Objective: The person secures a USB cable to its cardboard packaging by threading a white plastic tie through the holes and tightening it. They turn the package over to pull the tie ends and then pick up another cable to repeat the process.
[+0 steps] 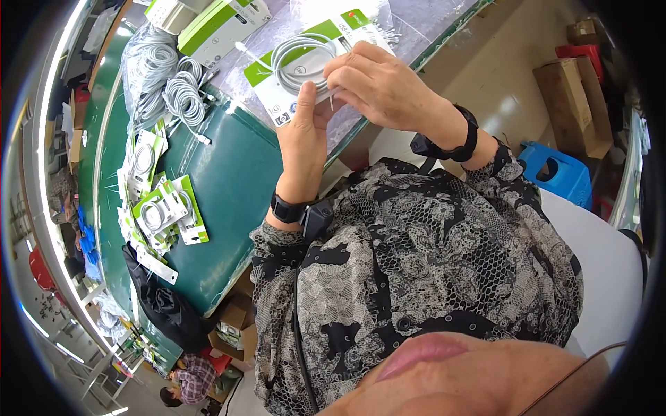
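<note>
A coiled white cable (280, 58) lies against a green-and-white backing card (270, 93). My left hand (305, 132) grips the card's near edge, its thumb pressed over the front by the coil. My right hand (381, 83) is closed in a pinch at the coil's right side. A thin white tie (331, 104) pokes out below its fingertips. The tips themselves are partly hidden. One plug of the cable sticks out past the coil at the upper left.
To the left on the green table (225, 166) are bundled cables (184, 100), a plastic bag of cables (149, 66) and a pile of carded cables (163, 208). Green-and-white boxes (225, 31) stand behind. A blue plastic stool (555, 173) and cardboard boxes (572, 104) are on the right.
</note>
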The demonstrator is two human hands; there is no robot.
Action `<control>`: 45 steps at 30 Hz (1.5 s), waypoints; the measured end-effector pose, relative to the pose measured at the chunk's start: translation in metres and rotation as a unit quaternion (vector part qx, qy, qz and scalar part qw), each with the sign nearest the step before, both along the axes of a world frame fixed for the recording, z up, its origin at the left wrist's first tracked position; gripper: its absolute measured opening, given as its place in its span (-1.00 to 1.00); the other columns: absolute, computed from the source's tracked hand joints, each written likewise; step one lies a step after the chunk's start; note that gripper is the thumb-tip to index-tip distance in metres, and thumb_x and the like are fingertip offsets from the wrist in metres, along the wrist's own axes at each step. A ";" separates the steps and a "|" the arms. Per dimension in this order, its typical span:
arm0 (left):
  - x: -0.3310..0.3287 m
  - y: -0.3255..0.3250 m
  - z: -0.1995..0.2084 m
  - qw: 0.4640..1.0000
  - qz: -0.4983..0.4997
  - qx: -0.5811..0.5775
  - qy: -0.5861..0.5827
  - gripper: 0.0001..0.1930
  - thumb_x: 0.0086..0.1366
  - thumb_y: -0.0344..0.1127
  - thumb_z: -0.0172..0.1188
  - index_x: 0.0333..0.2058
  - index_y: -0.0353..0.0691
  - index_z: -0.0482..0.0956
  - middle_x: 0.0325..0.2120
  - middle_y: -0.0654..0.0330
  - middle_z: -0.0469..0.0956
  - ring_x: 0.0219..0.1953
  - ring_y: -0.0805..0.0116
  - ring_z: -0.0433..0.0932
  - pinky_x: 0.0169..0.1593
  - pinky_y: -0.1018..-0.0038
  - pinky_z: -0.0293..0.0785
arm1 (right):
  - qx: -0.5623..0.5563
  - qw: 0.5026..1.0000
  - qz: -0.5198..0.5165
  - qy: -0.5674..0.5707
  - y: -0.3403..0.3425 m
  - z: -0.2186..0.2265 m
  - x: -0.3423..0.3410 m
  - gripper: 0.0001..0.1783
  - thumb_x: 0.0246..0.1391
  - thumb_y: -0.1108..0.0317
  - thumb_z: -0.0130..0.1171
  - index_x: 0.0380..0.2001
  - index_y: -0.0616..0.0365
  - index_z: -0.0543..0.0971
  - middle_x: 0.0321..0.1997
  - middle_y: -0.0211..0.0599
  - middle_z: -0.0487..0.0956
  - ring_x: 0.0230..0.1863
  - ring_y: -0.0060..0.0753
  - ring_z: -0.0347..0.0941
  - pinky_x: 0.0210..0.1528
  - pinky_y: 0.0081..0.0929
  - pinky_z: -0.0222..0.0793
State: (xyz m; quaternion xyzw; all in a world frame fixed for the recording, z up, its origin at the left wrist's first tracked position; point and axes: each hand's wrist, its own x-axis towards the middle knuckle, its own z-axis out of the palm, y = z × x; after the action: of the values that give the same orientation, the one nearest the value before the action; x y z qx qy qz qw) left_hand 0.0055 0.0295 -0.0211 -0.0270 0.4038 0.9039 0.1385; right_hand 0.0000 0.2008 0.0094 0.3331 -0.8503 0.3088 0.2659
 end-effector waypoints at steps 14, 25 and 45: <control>0.010 0.003 0.001 0.998 0.028 -0.016 0.060 -0.59 0.29 -0.45 0.11 0.09 -0.29 0.26 -0.05 0.08 0.44 -0.08 0.21 0.52 -0.04 0.25 0.56 | -0.056 0.997 0.000 0.048 -0.004 -0.004 0.003 -0.79 -0.26 0.60 0.19 -0.48 0.09 0.48 -0.16 -0.42 0.56 -0.32 -0.35 0.34 -0.30 -0.50 0.35; 0.013 0.011 -0.001 0.957 0.148 -0.164 0.187 -0.67 0.22 -0.56 0.16 -0.03 -0.38 0.39 -0.16 0.16 0.51 -0.15 0.39 0.51 -0.07 0.45 0.48 | -0.073 0.994 -0.011 0.081 -0.007 -0.015 0.004 -0.74 -0.31 0.61 0.22 -0.45 0.10 0.49 -0.18 -0.40 0.57 -0.25 -0.26 0.37 -0.23 -0.44 0.35; -0.010 -0.006 0.039 0.631 0.169 -0.422 0.629 -0.67 -0.05 -0.55 0.31 -0.22 -0.34 0.59 -0.26 0.05 0.49 -0.15 0.03 0.58 -0.10 0.35 0.58 | -0.160 0.986 0.050 0.014 0.001 -0.038 0.007 -0.66 -0.15 0.39 0.18 -0.22 0.25 0.51 -0.07 -0.23 0.46 -0.03 -0.03 0.39 0.03 -0.13 0.33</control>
State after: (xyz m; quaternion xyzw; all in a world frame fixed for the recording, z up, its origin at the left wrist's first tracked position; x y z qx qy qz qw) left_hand -0.0047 0.0237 0.0183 0.4247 0.7190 0.4397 -0.3306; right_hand 0.0071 0.2017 -0.0281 0.3326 -0.7682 0.4492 0.3123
